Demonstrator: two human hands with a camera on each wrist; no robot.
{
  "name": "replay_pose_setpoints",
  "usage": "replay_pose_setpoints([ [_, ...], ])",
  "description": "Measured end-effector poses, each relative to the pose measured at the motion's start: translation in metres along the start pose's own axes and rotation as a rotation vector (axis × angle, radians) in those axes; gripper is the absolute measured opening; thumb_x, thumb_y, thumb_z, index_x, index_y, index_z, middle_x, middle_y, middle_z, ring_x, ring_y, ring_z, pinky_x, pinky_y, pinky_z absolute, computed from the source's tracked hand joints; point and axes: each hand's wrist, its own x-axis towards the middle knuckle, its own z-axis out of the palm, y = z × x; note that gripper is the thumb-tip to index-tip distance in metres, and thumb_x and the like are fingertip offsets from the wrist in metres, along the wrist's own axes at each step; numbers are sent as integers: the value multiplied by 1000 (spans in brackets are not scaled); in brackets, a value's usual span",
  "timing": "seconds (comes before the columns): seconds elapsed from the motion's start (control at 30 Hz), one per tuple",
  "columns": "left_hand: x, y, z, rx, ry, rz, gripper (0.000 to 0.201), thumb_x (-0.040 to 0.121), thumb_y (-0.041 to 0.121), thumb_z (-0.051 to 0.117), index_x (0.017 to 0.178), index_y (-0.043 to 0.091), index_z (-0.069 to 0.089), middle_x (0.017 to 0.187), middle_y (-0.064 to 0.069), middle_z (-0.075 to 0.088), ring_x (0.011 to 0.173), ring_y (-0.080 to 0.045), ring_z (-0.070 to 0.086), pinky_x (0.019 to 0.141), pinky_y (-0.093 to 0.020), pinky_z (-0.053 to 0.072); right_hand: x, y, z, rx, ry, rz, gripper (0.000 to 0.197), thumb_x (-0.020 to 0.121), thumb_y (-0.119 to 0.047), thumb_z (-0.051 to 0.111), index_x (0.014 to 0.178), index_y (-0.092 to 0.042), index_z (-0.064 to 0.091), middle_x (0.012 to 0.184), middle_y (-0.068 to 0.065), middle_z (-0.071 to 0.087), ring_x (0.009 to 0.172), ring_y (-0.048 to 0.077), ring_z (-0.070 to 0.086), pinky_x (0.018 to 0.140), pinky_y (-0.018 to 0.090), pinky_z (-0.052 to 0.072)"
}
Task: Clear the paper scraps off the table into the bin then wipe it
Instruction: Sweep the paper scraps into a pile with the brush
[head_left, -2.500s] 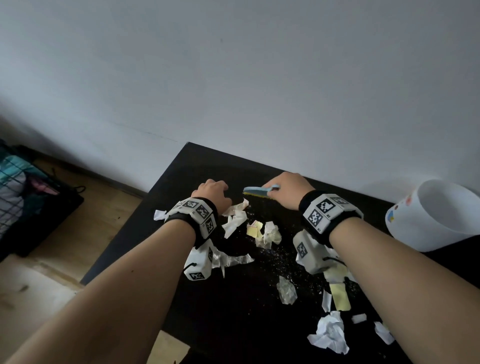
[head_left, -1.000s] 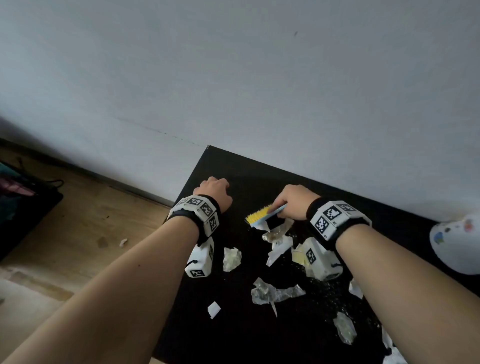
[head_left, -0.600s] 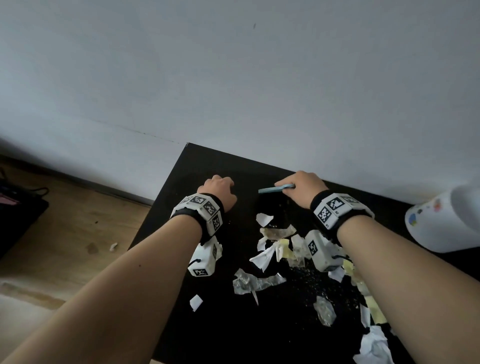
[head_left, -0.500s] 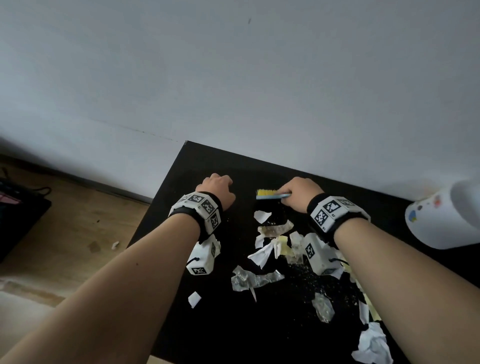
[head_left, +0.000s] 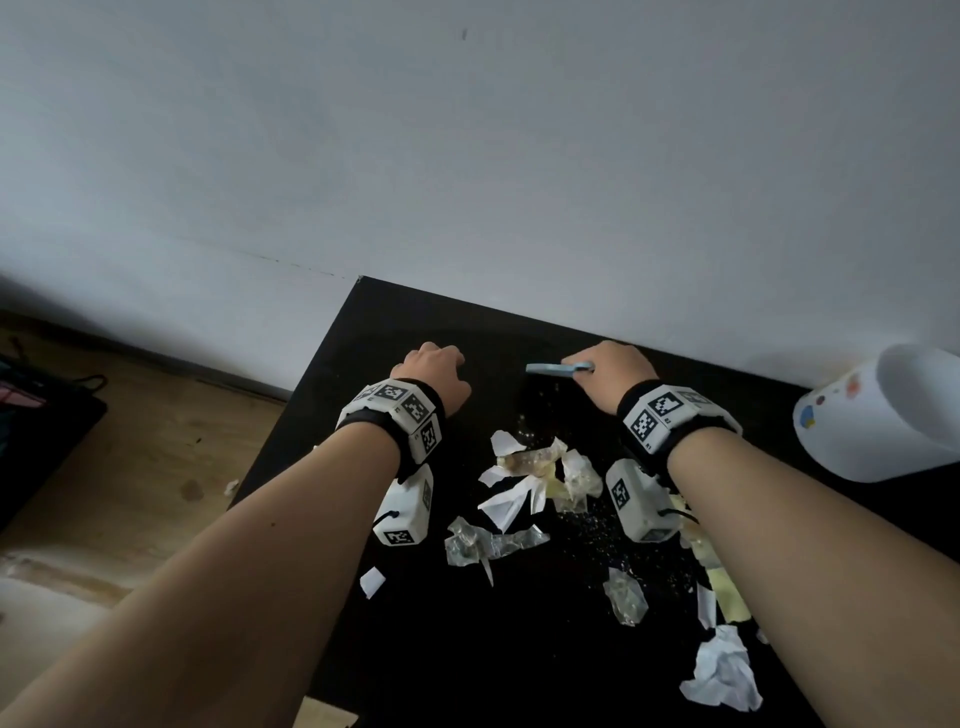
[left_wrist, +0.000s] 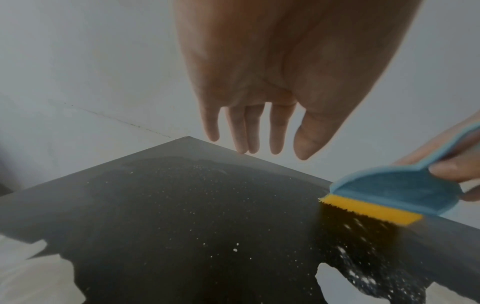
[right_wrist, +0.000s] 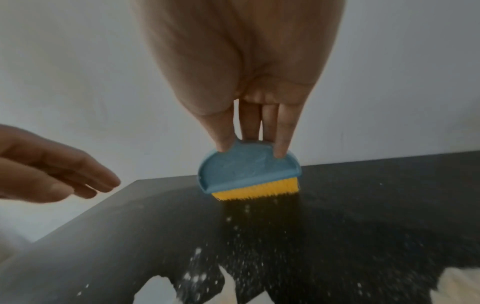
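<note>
Many scraps (head_left: 524, 480) could have scattered floorward: your right hand (head_left: 613, 374) pinched the brush (right_wrist: 249, 174), left hand (head_left: 436, 376) hung loose, empty.

Both forearms reach forward; left hand (head_left: 435, 375) hangs with relaxed fingers, right hand (head_left: 613, 376) has fingertips pinched in a grip.

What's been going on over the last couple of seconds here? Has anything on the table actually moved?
The right hand has kept its grip on the blue brush and stroked it back and forth near the table's far edge, dragging the paper scraps from near the left hand toward the middle. The left hand stays empty and open. The white bin remains at the right.
</note>
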Motion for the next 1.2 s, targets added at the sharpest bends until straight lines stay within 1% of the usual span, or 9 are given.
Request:
replay_pose_setpoints([
  [0.1,-1,-5,2,1,-7,-21,48,93,25,53,140,20,41,144,-8,38,131,-27,40,107,-42,40,-3,-6,6,-36,-127,-5,31,93,-15,50,115,-24,70,111,6,69,103,26,63,83,31,50],
  [0.23,-6,-5,4,-14,11,-13,47,93,24,52,139,20,43,143,-8,39,130,-27,41,105,-41,41,-13,-20,4,-59,-265,-96,33,92,-12,49,115,-22,71,118,2,68,106,22,62,90,29,51],
  [0.4,-11,-5,-2,-36,58,2,47,93,24,52,139,20,43,143,-9,39,131,-27,40,106,-41,40,-15,-24,-8,-73,-191,-122,33,91,-13,49,111,-26,72,109,2,69,99,22,64,83,30,54],
  [0.53,-19,-18,2,-40,54,-23,47,93,24,51,138,20,43,143,-9,39,131,-27,40,106,-41,39,-12,-25,-3,-101,-46,-147,31,92,-11,44,80,-27,69,85,4,64,86,26,61,65,30,47],
  [0.67,-24,-36,6,-42,57,-59,46,92,24,51,138,20,44,142,-9,40,131,-28,40,106,-41,39,-17,-28,16,-65,-143,-128,33,95,-13,47,116,-26,69,109,4,69,99,24,64,83,31,52],
  [0.77,-25,-46,6,-55,56,-75,46,92,24,51,138,21,44,142,-9,40,131,-28,40,106,-40,38,-20,-36,15,-95,-232,-127,31,93,-14,52,118,-24,69,113,3,69,100,21,64,81,27,52],
  [0.9,-28,-57,7,-67,62,-85,46,93,25,51,138,21,44,143,-9,39,131,-28,39,107,-40,38,-20,-58,-2,-68,-52,-196,33,93,-16,50,119,-26,68,114,6,68,102,25,64,87,35,54],
  [1.03,-31,-78,2,-80,81,-98,46,93,25,51,138,21,44,143,-9,39,132,-28,39,108,-40,36,-13,-98,9,203,79,-195,43,96,-24,46,140,-25,48,139,3,55,119,26,58,102,40,47],
  [1.2,-33,-115,-4,-82,103,-131,46,91,24,52,136,19,46,141,-10,43,129,-27,42,107,-40,39,-3,-148,38,619,98,-109,34,95,-19,49,126,-22,61,127,-1,63,71,18,71,66,27,61],
])
